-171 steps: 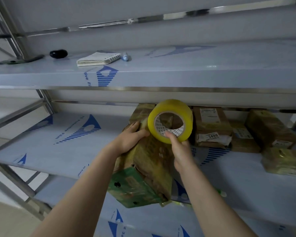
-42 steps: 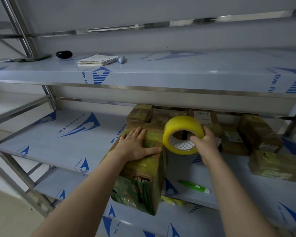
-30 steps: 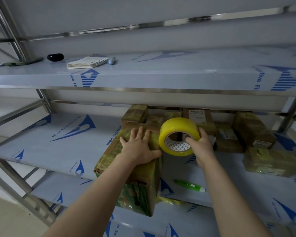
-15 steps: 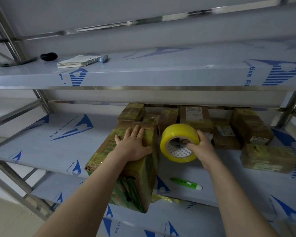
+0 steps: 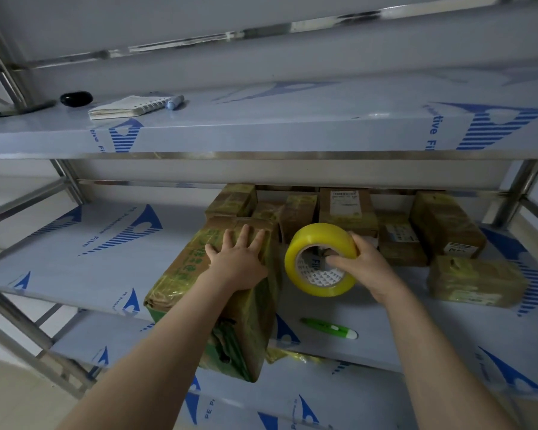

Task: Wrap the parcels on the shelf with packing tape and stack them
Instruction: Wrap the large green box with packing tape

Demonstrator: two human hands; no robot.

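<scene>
Pinning the big parcel [image 5: 180, 274] under a flat, open left hand [image 5: 236, 260], gripping the tape roll [image 5: 320, 235] in the right hand [image 5: 370, 268], now eased slightly rightward off it, probably stretching another band.

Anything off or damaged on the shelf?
Yes: the large parcel under the left hand hangs over the front edge of the middle shelf, its green near end apparently torn. A crumpled tape scrap lies below it.
</scene>
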